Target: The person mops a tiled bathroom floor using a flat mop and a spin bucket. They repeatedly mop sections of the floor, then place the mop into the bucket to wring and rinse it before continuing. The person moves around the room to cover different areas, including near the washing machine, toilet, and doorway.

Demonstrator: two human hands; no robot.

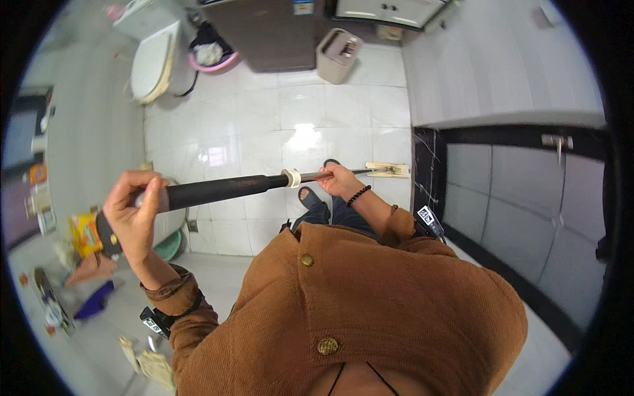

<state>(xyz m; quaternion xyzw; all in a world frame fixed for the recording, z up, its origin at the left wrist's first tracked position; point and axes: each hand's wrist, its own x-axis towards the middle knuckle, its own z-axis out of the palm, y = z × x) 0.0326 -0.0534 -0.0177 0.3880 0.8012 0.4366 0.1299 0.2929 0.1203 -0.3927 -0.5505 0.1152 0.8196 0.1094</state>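
A mop (218, 192) with a black grip and a metal pole slants across the view. My left hand (133, 208) is closed around the upper end of its handle, at the left. Farther down, my right hand (339, 180) grips the metal pole, beyond a white collar (293, 178). The pale mop head (388, 170) rests on the white tiled floor, close to the black door threshold. My feet in dark slippers are on the floor near the pole.
A toilet (156, 64), a pink basin (215, 67) with cloth, a dark cabinet (267, 39) and a beige bin (338, 57) stand at the far side. Right is a black-framed door (520, 198). A green basin (170, 246) sits low at left.
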